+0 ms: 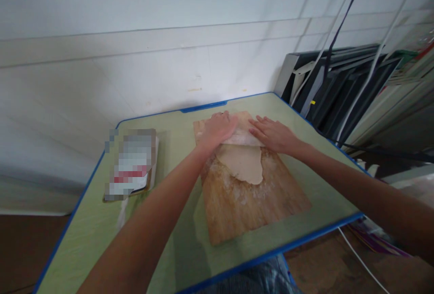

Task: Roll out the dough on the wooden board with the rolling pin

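Note:
A wooden board (pixel 251 217), dusted with flour, lies on the table in front of me. On it is a thin sheet of pale dough (pixel 242 163) with an uneven near edge. A pale, floured rolling pin (pixel 242 137) lies across the far part of the dough, its ends hidden by my hands. My left hand (pixel 219 128) is closed over its left end, fingers bent. My right hand (pixel 274 135) rests on the right end, fingers stretched out flat.
The green table (pixel 183 249) has a blue rim and stands against a white wall (pixel 152 77). At the left lies a blurred-out rectangular item (pixel 134 163). Dark panels (pixel 339 81) lean beyond the right edge, with cables hanging there.

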The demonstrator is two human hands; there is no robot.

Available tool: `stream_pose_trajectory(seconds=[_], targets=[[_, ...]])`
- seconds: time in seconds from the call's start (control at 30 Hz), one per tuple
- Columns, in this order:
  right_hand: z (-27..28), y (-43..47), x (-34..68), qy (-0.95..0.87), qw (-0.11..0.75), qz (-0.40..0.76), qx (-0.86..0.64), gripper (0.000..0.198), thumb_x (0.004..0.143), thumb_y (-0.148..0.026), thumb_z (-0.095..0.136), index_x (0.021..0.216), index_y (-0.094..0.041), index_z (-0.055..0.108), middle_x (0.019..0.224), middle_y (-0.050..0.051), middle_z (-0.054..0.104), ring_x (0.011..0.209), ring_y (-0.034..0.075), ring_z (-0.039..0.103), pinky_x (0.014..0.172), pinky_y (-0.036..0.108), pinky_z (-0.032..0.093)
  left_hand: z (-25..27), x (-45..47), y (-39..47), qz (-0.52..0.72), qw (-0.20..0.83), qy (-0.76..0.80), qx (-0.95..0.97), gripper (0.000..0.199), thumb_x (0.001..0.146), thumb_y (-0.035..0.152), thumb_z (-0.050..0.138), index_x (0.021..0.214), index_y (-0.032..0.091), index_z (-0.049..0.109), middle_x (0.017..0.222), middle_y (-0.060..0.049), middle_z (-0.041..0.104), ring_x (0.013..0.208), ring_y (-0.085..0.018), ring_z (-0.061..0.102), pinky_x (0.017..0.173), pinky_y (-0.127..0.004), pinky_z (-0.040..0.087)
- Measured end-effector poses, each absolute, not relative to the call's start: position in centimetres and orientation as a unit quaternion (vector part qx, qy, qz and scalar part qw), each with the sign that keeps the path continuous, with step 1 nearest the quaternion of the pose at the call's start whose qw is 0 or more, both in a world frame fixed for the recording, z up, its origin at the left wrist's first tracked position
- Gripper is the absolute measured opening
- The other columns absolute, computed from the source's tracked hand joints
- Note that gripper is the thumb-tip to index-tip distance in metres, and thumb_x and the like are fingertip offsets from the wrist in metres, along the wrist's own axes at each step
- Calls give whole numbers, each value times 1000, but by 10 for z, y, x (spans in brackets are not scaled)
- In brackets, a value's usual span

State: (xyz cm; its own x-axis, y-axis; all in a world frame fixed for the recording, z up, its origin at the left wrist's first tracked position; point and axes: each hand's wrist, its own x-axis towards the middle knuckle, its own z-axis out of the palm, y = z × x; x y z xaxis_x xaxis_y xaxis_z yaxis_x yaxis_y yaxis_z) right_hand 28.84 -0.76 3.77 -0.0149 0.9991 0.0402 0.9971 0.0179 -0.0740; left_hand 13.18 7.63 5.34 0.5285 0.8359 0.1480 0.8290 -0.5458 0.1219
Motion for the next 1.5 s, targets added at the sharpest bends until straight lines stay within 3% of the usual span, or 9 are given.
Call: stream_pose_trajectory(seconds=[0.27, 0.6, 0.93, 1.17, 1.3, 1.5], targets=[[32, -45, 273, -739, 52, -29, -671, 61, 96, -46, 13, 142, -14, 38, 145, 14, 40, 132, 27, 37, 106, 44, 33, 49, 114, 39, 125, -15, 474, 871, 37, 94, 34, 30, 111, 18, 59, 120, -8, 62, 117, -23, 52, 95, -37, 42], [32, 16, 297, -706, 70, 39, -704, 60, 96, -48, 12, 139, -18, 41, 143, 13, 43, 133, 26, 36, 103, 46, 35, 52, 135, 81, 92, 2, 488, 868, 41, 95, 30, 25, 107, 14, 61, 109, -13, 67, 104, -27, 60, 87, -39, 46], [31, -34, 276, -740, 46, -53, -669, 61, 96, -46, 14, 143, -14, 35, 146, 16, 38, 131, 33, 37, 99, 51, 38, 48, 116, 47, 123, -14, 469, 874, 37, 94, 32, 28, 113, 20, 58, 124, -7, 60, 119, -22, 50, 95, -36, 41], [36, 10, 292, -709, 74, 22, -701, 61, 96, -47, 12, 141, -14, 36, 141, 15, 45, 130, 27, 40, 99, 46, 39, 54, 136, 84, 101, 18, 503, 858, 43, 94, 29, 23, 105, 15, 62, 107, -13, 68, 103, -24, 61, 85, -36, 46], [36, -15, 278, -720, 53, -31, -691, 59, 96, -44, 16, 138, -12, 41, 141, 18, 45, 128, 31, 43, 99, 48, 39, 50, 125, 65, 121, 0, 495, 861, 40, 94, 29, 25, 108, 17, 61, 114, -10, 65, 112, -24, 56, 91, -36, 43], [33, -38, 269, -741, 53, -75, -666, 61, 94, -51, 20, 142, -15, 36, 143, 16, 42, 127, 32, 43, 99, 50, 37, 43, 113, 46, 130, -28, 473, 871, 38, 94, 33, 29, 113, 20, 59, 121, -8, 62, 117, -24, 52, 95, -38, 41]])
